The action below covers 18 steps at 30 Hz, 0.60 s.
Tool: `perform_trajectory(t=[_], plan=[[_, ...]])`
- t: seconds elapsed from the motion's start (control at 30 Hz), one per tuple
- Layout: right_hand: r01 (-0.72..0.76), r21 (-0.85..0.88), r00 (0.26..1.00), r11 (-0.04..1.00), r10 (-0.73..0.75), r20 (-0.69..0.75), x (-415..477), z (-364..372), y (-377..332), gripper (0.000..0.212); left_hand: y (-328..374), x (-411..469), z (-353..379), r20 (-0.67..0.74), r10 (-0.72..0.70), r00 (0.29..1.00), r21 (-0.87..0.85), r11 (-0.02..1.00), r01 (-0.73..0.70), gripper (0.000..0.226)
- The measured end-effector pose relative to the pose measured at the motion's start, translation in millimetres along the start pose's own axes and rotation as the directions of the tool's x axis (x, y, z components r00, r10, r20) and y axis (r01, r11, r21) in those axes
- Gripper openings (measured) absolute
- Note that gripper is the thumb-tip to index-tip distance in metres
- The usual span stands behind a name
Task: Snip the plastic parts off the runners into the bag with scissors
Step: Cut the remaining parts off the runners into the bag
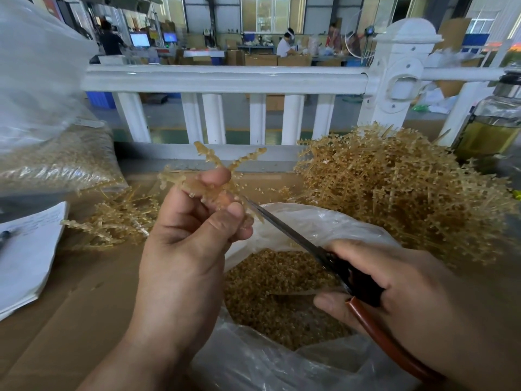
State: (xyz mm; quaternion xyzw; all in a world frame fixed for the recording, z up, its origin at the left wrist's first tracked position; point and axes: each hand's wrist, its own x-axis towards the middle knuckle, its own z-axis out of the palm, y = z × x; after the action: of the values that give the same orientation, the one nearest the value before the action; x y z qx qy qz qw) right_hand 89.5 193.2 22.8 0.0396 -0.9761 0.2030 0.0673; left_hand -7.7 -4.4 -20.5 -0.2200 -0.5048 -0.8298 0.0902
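My left hand [186, 241] pinches an amber plastic runner [217, 165] with several small parts along its branches, held above the open clear plastic bag [304, 221]. My right hand [394, 294] grips scissors [284, 227] with red-brown handles; the blade tips touch the runner just right of my left fingers. The bag holds a heap of cut amber parts [282, 292] below both hands.
A big tangled pile of amber runners [394, 193] lies at the right, a smaller pile [118, 218] at the left. A filled clear bag [56, 153] sits far left, papers [25, 249] near it, a glass jar [490, 125] at right, a white railing [225, 80] behind.
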Motion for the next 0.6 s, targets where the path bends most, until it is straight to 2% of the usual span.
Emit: perform_trajectory(t=[0.17, 0.5, 0.6], plan=[[-0.003, 0.055, 1.0, 0.998, 0.001, 0.025, -0.4, -0.5, 0.2, 0.059, 0.5, 0.3, -0.9, -0.027, -0.025, 0.999, 0.025, 0.999, 0.025, 0.028], [0.036, -0.002, 0.999, 0.999, -0.036, -0.008, 0.4, -0.1, 1.7, 0.062, 0.6, 2.7, -4.7, 0.015, -0.021, 1.0, 0.087, 0.996, 0.019, 0.038], [0.042, -0.007, 0.999, 0.999, -0.042, -0.007, 0.0, -1.4, 1.9, 0.059, -0.8, 3.4, -4.7, 0.007, -0.035, 0.999, 0.084, 0.996, 0.035, 0.031]])
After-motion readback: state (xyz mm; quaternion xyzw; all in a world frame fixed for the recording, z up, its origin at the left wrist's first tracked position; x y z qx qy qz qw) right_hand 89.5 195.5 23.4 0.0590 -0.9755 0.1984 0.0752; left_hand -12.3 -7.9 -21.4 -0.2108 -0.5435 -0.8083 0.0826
